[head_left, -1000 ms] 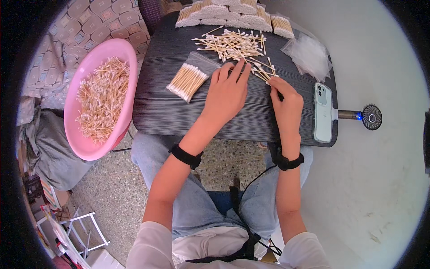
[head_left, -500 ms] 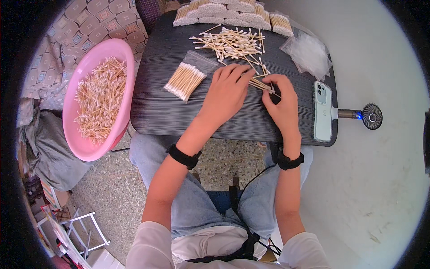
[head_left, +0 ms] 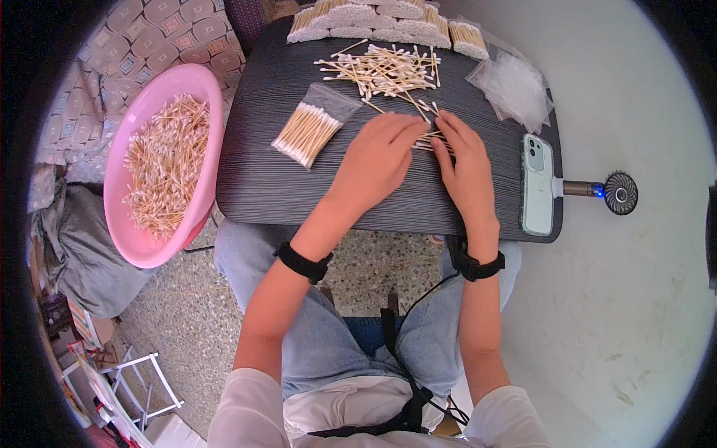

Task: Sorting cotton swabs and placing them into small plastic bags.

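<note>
Between my two hands lies a small bunch of cotton swabs (head_left: 427,140) with wooden sticks and white tips. My left hand (head_left: 376,155) is closed around the bunch's left end, its fingers hiding part of the sticks. On the other end, the thumb and fingers of my right hand (head_left: 464,153) close in, the index fingertip near loose swabs. A loose heap of cotton swabs (head_left: 385,71) spreads just beyond both hands. Left of my left hand, a clear plastic bag (head_left: 308,134) filled with a row of swabs lies flat on the black table (head_left: 269,198).
Filled swab packs (head_left: 366,26) are stacked at the table's far edge. Clear empty bags (head_left: 515,89) lie at the far right, above a phone (head_left: 538,187) with a small fan (head_left: 620,193) beside it. A pink basin (head_left: 116,201) full of swabs stands at the left.
My right hand has shifted slightly, its fingers straightening forward and closer to my left hand. The swab bunch has been drawn between the hands. The left hand has barely moved.
</note>
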Tool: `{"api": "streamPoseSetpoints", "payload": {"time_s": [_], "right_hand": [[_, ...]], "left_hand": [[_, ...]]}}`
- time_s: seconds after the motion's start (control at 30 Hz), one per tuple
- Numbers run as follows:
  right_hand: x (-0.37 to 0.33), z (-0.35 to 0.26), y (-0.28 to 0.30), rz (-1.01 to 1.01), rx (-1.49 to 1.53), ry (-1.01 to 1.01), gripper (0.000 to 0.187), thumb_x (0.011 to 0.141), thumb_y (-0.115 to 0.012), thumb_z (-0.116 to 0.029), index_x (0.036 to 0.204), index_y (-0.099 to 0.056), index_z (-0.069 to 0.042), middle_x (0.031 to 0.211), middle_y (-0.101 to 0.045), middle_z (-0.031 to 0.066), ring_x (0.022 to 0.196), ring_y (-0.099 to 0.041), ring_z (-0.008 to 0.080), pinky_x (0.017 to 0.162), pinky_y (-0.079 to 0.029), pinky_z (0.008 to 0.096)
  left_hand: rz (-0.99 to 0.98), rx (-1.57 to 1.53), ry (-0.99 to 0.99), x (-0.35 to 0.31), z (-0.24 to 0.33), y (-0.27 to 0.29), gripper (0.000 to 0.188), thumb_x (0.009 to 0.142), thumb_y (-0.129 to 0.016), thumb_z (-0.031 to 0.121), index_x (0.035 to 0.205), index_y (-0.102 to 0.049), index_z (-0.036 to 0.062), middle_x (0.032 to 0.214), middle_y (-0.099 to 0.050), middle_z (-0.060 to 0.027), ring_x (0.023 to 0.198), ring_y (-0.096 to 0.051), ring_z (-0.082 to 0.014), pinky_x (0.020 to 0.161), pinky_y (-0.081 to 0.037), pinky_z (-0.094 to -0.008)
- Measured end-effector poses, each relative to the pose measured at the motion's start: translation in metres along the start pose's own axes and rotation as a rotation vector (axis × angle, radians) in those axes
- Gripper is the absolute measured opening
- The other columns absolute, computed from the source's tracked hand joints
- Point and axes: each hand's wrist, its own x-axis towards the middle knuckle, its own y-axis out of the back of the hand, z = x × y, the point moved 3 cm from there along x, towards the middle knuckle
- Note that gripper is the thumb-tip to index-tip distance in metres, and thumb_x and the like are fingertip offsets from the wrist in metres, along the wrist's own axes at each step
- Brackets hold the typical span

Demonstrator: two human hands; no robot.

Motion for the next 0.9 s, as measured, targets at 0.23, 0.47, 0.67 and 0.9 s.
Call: {"api": "streamPoseSetpoints", "payload": {"time_s": [0.23,0.47,0.67,0.9], "right_hand": [[-0.004,-0.004,0.011,0.004,0.141,-0.064,0.02,0.089,-0.064,-0.01,0.103,-0.069,0.003,0.111,-0.068,0.0131,0.1,-0.066,0.0315,0.087,-0.052,0.0371],[-0.005,-0.002,0.012,-0.02,0.237,-0.071,0.016,0.089,-0.064,-0.008,0.101,-0.069,0.001,0.106,-0.07,0.0123,0.098,-0.067,0.0307,0.085,-0.054,0.0366],[-0.001,-0.01,0.012,-0.002,0.302,-0.099,0.021,0.09,-0.062,-0.007,0.11,-0.064,0.001,0.121,-0.064,0.013,0.101,-0.066,0.0326,0.086,-0.053,0.0376],[0.001,-0.014,0.001,-0.017,0.03,0.161,0.026,0.089,-0.06,-0.004,0.114,-0.065,-0.004,0.127,-0.06,0.0097,0.121,-0.054,0.0302,0.102,-0.042,0.0413]], "left_hand": [[0.006,0.106,0.032,0.0,-0.001,-0.005,0.041,0.084,-0.059,-0.001,0.125,-0.057,0.0047,0.132,-0.054,-0.0143,0.121,-0.053,-0.0335,0.103,-0.043,-0.0428],[-0.031,0.143,0.007,-0.002,-0.003,-0.01,0.033,0.086,-0.059,0.001,0.119,-0.059,0.0009,0.129,-0.056,-0.0148,0.121,-0.053,-0.034,0.104,-0.042,-0.0421],[-0.029,-0.038,0.019,-0.002,-0.001,-0.005,0.024,0.084,-0.06,-0.001,0.108,-0.062,0.0003,0.114,-0.061,-0.0132,0.11,-0.057,-0.0343,0.096,-0.046,-0.0427],[0.116,0.243,0.023,-0.002,-0.004,0.004,0.03,0.077,-0.06,-0.005,0.105,-0.063,0.0028,0.107,-0.061,-0.0117,0.104,-0.058,-0.0312,0.094,-0.047,-0.0422]]}}
